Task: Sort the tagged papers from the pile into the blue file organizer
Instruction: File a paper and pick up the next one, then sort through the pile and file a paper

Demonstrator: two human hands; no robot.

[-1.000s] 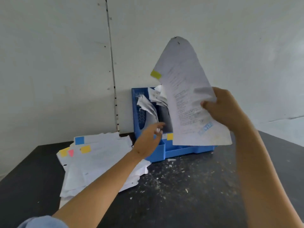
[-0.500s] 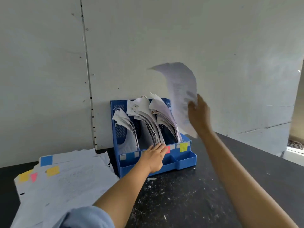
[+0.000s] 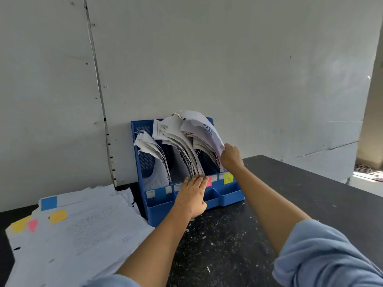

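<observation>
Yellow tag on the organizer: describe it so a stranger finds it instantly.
Find the blue file organizer against the wall on the black table. Along its front lip, the yellow tag marks the rightmost slot, just right of the pink tag.

A dark, black tabletop [image 3: 300, 195] carries everything here. Its surface is speckled with small white scraps and flecks [image 3: 209, 241], thickest toward the middle. At about 12 o'clock, against the wall, stands the blue file organizer [image 3: 226, 195], its base resting on the tabletop. At about 9 o'clock lies the pile of tagged papers [image 3: 83, 235], spread flat and reaching the near edge.
</observation>
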